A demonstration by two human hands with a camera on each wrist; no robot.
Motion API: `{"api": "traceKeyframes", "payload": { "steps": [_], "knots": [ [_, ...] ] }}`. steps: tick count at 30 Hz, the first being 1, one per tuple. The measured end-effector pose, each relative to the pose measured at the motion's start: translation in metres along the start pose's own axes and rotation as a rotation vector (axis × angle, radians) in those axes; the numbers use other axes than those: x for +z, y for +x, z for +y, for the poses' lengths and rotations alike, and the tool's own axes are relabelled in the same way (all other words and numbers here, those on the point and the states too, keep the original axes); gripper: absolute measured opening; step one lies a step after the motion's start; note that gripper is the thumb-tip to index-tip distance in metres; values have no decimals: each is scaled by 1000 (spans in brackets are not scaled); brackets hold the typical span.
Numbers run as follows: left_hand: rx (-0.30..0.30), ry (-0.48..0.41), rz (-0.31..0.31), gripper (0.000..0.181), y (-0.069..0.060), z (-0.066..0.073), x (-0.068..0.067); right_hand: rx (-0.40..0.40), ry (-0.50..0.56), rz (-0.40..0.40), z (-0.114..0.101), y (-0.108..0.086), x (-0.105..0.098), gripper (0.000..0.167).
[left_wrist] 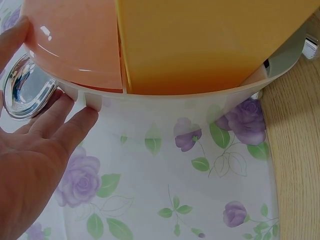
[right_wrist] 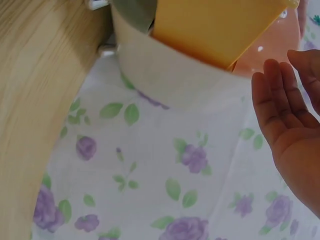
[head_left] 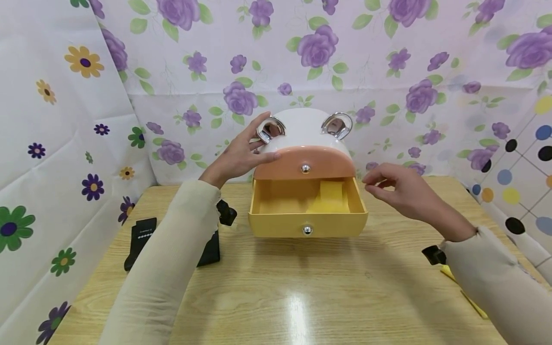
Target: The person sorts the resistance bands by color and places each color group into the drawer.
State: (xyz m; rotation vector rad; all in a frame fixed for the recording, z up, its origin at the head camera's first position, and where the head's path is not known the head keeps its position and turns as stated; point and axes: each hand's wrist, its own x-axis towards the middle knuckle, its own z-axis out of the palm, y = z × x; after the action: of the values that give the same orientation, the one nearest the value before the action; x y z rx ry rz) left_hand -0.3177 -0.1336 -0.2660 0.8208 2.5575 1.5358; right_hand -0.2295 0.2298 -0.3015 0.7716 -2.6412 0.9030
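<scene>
A small drawer cabinet (head_left: 302, 125) with a white domed top and two silver ear-shaped handles stands on the table. Its upper orange drawer (head_left: 276, 170) is closed, while the yellow drawer (head_left: 276, 225) below is pulled out. A yellow cloth-like piece (head_left: 332, 194) lies in the right part of that drawer. My left hand (head_left: 239, 153) holds the cabinet's left side by the ear, thumb on the orange front; in the left wrist view its fingers (left_wrist: 75, 127) reach along the side. Beside the drawer's right edge hovers my right hand (head_left: 398, 191), fingers loosely bent, holding nothing.
Black items (head_left: 140, 239) lie at the table's left, partly behind the left sleeve. Yellow pieces (head_left: 474, 304) show beside the right sleeve near the right edge. Flowered sheets (head_left: 280, 57) hang behind and at the left; a dotted one (head_left: 523, 182) covers the right.
</scene>
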Motion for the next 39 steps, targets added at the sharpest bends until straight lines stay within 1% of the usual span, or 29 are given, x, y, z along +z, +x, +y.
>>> {"api": "traceKeyframes", "payload": {
  "steps": [4, 7, 16, 23, 31, 35, 39],
  "knots": [
    [3, -2, 0, 94, -1, 0, 0, 104, -17, -19, 11, -12, -7, 12],
    [3, -1, 2, 94, -1, 0, 0, 147, -22, -20, 23, -21, -12, 12],
    [-7, -4, 1, 94, 0, 0, 1, 176, -42, 16, 56, -49, -21, 14],
    [-13, 7, 9, 95, -1, 1, 0, 241, -32, 11, 73, -67, -29, 16],
    [-16, 10, 13, 95, -1, 0, 1, 325, -74, -28, 102, -88, -39, 24],
    [-12, 7, 9, 95, -1, 0, 0, 365, -94, -56, 123, -98, -41, 30],
    [-2, -2, 4, 94, -1, 1, 0, 375, -127, -79, 145, -109, -44, 33]
  ]
}}
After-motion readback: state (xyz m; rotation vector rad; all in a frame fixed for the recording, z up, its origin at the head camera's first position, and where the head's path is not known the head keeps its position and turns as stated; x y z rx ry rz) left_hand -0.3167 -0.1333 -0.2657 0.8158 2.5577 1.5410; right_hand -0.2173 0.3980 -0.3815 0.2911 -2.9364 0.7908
